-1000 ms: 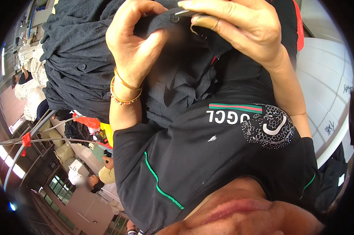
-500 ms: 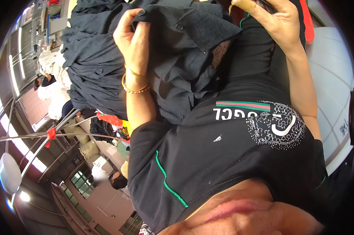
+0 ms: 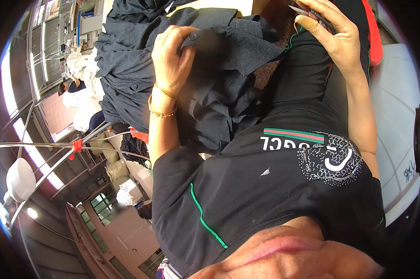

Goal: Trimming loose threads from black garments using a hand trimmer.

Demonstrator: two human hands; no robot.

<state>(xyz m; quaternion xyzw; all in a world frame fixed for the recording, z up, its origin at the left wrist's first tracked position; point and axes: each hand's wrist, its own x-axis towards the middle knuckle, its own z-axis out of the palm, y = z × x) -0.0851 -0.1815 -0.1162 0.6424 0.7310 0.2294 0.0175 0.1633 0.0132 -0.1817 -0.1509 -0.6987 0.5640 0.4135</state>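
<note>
A dark grey garment [image 3: 254, 49] with buttons is pinched between the thumb and fingers of my left hand [image 3: 170, 60], beside a small round button [image 3: 192, 36]. More of the dark cloth [image 3: 126, 76] hangs in folds around and beyond that wrist, with another button on it. To the right, over my dark trouser leg, my right hand [image 3: 338, 35] is closed around small thread snips [image 3: 324, 21]. Their pointed blade sticks out past the fingers, apart from the garment. Part of the snips is hidden in the palm. A dark blur covers some cloth right of my left hand.
A green cord [image 3: 291, 42] runs close to my right hand. At the right are a red edge [image 3: 376, 46] and a white panel [image 3: 396, 102]. On the left, metal poles with a red tie [image 3: 77, 146] and a white lamp [image 3: 20, 179] stand before piles of white cloth [image 3: 86, 104] and a person.
The view has shifted a little, so most things sit farther right and lower. The snips' blade now shows beyond my right fingers. My left hand keeps its pinch on the garment.
</note>
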